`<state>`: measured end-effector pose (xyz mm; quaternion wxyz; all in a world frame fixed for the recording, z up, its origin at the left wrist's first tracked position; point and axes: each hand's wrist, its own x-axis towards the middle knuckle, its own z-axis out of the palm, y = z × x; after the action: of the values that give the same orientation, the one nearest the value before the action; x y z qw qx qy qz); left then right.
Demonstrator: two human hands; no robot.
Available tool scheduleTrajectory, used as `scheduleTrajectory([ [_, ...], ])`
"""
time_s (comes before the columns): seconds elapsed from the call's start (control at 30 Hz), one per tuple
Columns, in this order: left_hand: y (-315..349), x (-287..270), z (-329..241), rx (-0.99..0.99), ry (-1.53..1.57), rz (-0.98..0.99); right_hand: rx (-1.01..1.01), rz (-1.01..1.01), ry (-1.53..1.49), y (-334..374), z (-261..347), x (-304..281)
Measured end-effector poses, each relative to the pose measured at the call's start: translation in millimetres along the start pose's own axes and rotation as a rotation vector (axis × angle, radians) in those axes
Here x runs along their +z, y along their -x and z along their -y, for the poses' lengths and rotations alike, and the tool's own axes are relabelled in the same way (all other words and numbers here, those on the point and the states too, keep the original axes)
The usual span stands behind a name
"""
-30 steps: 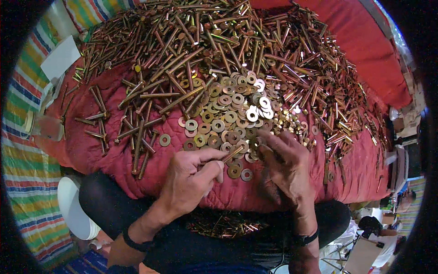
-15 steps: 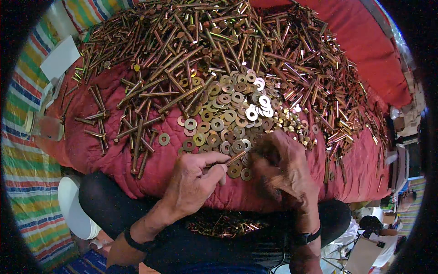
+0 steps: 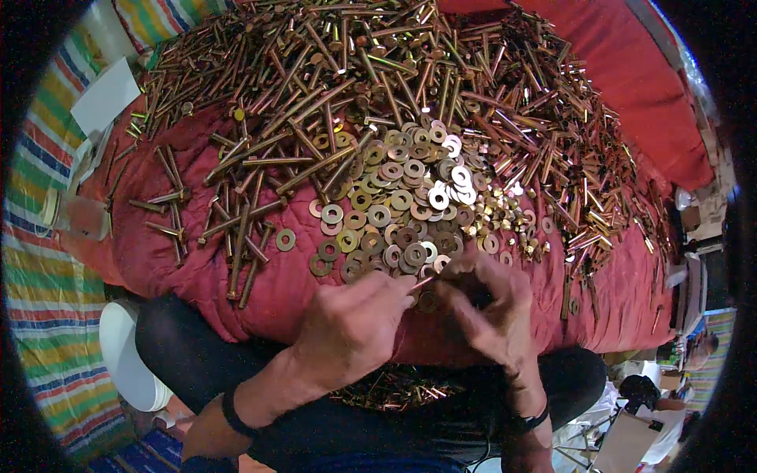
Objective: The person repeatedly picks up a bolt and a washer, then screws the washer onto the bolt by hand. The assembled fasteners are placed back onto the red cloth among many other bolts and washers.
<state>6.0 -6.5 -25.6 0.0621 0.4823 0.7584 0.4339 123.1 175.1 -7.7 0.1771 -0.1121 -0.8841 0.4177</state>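
Observation:
My left hand (image 3: 343,327) is closed, its thumb and fingers pinching a copper-coloured bolt (image 3: 422,283). The bolt's shank points right and slightly up; its other end is hidden in the grip. Right at the tip is my right hand (image 3: 493,307), fingers curled and thumb bent toward them. Whatever its fingertips hold is too small to make out. Just beyond both hands lies a heap of flat washers (image 3: 386,213), brass and silver in tone. Small brassy nuts (image 3: 505,217) lie at the heap's right side.
A large pile of long bolts (image 3: 331,71) covers the far side of the red quilted cloth (image 3: 260,288). Loose bolts (image 3: 244,229) lie at left. More metal pieces (image 3: 402,392) sit in my lap. A white bucket (image 3: 126,355) stands at lower left; a person (image 3: 670,418) shows far right.
My left hand has shifted right and turned, knuckles now upward, taking the bolt toward my right hand. The right hand has dropped slightly, and its fingers now meet the bolt's tip.

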Motion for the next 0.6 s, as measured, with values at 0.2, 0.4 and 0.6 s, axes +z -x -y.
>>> scheduleTrajectory([
  [0.2, -3, 1, 1, -0.026, 0.056, -0.071, 0.001, 0.036, 0.088, -2, 2, -14],
  [0.4, -8, -10, 4, -0.194, 0.305, -0.051, -0.224, 0.066, 0.387, -6, -14, -27],
  [0.6, -10, -20, 0, -0.310, 0.471, 0.047, -0.234, 0.025, 0.298, -6, -14, -32],
])
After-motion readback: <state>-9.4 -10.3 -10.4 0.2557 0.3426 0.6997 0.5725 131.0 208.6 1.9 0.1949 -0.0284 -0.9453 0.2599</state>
